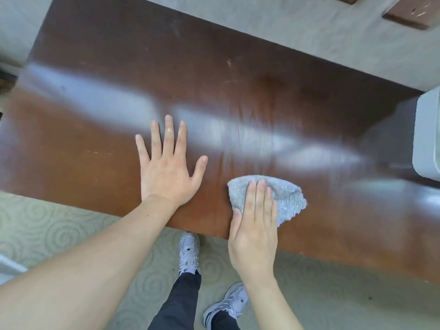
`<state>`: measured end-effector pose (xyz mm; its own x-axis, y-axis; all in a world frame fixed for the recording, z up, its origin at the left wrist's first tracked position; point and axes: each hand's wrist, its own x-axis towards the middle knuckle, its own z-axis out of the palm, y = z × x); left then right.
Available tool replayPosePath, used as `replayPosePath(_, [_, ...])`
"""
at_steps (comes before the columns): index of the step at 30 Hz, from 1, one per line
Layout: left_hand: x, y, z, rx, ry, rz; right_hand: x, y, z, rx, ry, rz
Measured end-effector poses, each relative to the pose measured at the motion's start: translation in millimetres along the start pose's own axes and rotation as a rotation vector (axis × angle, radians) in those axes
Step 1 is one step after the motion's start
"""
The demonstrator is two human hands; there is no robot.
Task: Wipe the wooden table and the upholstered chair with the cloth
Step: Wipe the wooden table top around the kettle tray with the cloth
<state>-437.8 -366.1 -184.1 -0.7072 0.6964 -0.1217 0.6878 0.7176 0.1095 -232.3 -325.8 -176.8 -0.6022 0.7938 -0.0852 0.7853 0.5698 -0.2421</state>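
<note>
A dark brown wooden table fills most of the head view, glossy with pale reflections across its middle. A crumpled grey cloth lies on the table near its front edge. My right hand presses flat on the cloth's left part, fingers together on top of it. My left hand rests flat on the bare wood to the left of the cloth, fingers spread, holding nothing. No upholstered chair can be made out with certainty.
A white boxy object stands at the table's right edge. Dark wooden pieces show at the top right. Patterned pale carpet lies below the table's front edge, with my feet in grey sneakers.
</note>
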Motion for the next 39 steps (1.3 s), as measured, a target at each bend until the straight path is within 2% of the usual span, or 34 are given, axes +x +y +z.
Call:
replayPosePath(4, [0, 0, -1, 0.005, -0.013, 0.004, 23, 26, -6, -0.05, -0.049, -0.061])
replayPosePath(9, [-1, 0, -2, 0.015, -0.017, 0.007, 155, 41, -21, -0.038, 0.057, 0.065])
replayPosePath(13, [-2, 2, -1, 0.019, -0.016, -0.003, 234, 66, -34, -0.029, 0.038, 0.028])
replayPosePath(17, [-4, 4, -6, 0.034, -0.051, 0.029, 212, 70, -33, -0.017, 0.072, 0.046])
replayPosePath(23, [3, 21, -11, 0.113, -0.118, 0.155, 35, 84, -24, 0.006, 0.02, 0.085])
replayPosePath(25, [10, 45, -10, 0.089, -0.109, 0.239, 7, 94, -22, -0.018, -0.005, 0.057])
replayPosePath(28, [22, 94, -8, 0.03, -0.094, 0.33, 29, 108, -26, -0.046, -0.02, 0.027])
replayPosePath(34, [54, 179, 0, -0.06, -0.066, 0.364, 159, 153, -48, -0.051, 0.084, 0.17])
replayPosePath(39, [71, 219, 11, 0.009, -0.07, 0.413, 229, 192, -63, -0.037, 0.104, 0.141])
